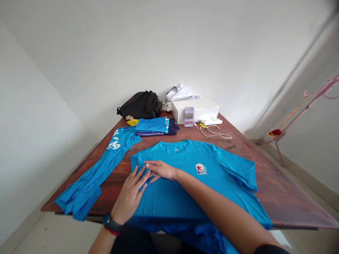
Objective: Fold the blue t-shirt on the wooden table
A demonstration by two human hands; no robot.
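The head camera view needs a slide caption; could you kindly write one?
Left hand and right hand rest on a blue T-shirt on a wooden table.

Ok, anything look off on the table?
Yes: the long blue garment with white print on the left lies twisted, its end bunched and drooping over the edge of the reddish-brown wooden table, unlike the neat stack of folded blue clothes behind it.

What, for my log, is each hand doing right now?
Left hand: open, fingers spread on the blue T-shirt, gripping nothing.
Right hand: open, flat on the blue T-shirt, gripping nothing.
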